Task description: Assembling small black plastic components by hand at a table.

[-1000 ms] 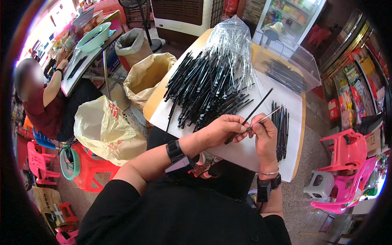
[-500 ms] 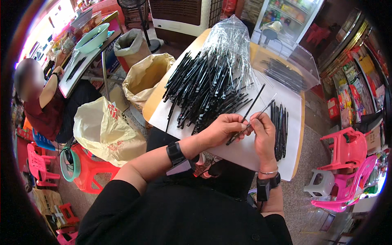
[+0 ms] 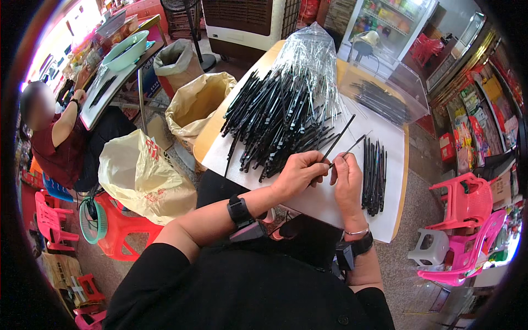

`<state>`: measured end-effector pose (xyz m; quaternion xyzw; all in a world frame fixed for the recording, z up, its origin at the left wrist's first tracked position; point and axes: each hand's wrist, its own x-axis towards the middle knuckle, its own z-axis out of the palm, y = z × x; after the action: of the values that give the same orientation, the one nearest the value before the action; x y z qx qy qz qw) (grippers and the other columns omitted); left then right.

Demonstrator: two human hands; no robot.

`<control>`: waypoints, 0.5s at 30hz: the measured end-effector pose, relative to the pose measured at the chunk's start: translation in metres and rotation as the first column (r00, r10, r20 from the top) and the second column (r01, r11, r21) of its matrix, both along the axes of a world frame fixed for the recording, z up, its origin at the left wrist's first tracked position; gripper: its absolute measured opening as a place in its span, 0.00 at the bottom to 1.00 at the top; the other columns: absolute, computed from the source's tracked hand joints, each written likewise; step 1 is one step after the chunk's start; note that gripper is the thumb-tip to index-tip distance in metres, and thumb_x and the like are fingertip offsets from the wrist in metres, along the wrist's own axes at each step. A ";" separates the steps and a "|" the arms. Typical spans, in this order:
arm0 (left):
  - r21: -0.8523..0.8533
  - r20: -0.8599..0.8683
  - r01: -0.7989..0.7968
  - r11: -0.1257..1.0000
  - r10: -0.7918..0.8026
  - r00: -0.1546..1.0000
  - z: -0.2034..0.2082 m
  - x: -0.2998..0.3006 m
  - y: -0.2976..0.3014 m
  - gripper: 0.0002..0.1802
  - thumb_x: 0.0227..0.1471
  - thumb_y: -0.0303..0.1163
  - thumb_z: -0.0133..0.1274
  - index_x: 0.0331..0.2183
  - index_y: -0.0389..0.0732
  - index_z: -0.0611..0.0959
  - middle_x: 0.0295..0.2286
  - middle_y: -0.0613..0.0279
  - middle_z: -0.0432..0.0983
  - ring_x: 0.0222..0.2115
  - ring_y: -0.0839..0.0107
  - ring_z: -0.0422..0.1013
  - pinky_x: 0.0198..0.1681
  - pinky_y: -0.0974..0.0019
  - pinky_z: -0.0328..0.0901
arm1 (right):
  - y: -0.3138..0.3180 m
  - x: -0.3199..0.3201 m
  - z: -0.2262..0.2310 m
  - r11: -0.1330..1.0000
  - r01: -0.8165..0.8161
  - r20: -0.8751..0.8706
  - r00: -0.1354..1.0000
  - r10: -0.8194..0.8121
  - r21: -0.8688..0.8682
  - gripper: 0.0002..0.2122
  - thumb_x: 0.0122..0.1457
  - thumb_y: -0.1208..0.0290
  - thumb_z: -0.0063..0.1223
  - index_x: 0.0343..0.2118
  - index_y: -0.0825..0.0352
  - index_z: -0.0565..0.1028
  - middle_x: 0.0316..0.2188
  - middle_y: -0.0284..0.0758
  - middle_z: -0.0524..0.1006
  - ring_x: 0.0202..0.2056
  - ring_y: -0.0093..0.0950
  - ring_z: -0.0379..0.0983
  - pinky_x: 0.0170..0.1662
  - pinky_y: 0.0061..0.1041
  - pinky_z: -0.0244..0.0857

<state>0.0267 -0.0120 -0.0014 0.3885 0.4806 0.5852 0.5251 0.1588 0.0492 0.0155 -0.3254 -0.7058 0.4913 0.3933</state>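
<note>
My left hand is closed in a pinch around a thin black stick, which slants up and to the right above the table. Close beside it, my right hand pinches a second slim black stick near its lower end; a fine pale tip shows at its top. The lower ends of both are hidden by fingers. A large heap of similar black sticks, many in clear plastic sleeves, lies just beyond my left hand. To the right of my right hand, a neat row of sticks rests on the white tabletop.
A clear plastic box of sticks stands at the table's far right. Open sacks sit left of the table. Another person works at a side table. Pink chairs and a grey stool are on the right.
My right hand has shifted slightly left and down with its stick, and that stick's upper end has lowered a little. My left hand keeps its stick and has barely moved.
</note>
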 end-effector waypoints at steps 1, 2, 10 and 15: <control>0.001 0.000 0.001 1.000 -0.001 1.000 0.001 0.000 0.000 0.07 0.51 0.29 0.49 0.31 0.35 0.77 0.22 0.68 0.72 0.21 0.83 0.67 0.23 0.78 0.62 | 0.000 0.000 -0.001 1.000 0.001 0.000 1.000 -0.001 0.001 0.11 0.62 0.66 0.40 0.28 0.69 0.67 0.14 0.27 0.65 0.16 0.14 0.58 0.19 0.16 0.52; -0.003 0.025 0.029 1.000 -0.029 0.999 0.003 -0.001 -0.001 0.08 0.52 0.30 0.49 0.31 0.35 0.77 0.22 0.68 0.72 0.21 0.83 0.67 0.23 0.78 0.62 | 0.001 0.001 -0.002 1.000 -0.006 -0.003 1.000 0.006 0.003 0.11 0.62 0.66 0.40 0.29 0.69 0.67 0.14 0.27 0.64 0.16 0.15 0.58 0.19 0.16 0.52; 0.066 0.266 0.192 0.979 -0.203 0.942 0.006 -0.004 -0.001 0.08 0.54 0.29 0.46 0.33 0.35 0.75 0.23 0.65 0.72 0.21 0.80 0.67 0.23 0.77 0.62 | -0.006 -0.001 0.006 1.000 -0.022 -0.080 0.997 0.021 -0.021 0.10 0.62 0.68 0.39 0.29 0.69 0.66 0.17 0.27 0.65 0.18 0.14 0.58 0.20 0.15 0.52; 0.089 0.316 0.189 0.978 -0.208 0.926 0.004 -0.002 0.003 0.06 0.54 0.28 0.47 0.34 0.35 0.73 0.24 0.64 0.73 0.19 0.80 0.67 0.20 0.77 0.61 | -0.003 0.005 0.004 0.999 -0.005 -0.080 0.997 0.003 -0.036 0.08 0.61 0.70 0.41 0.30 0.69 0.67 0.19 0.27 0.66 0.19 0.13 0.58 0.21 0.14 0.53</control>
<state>0.0247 -0.0091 0.0022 0.3486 0.3292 0.5983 0.6419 0.1642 0.0461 0.0199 -0.3111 -0.6810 0.5175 0.4143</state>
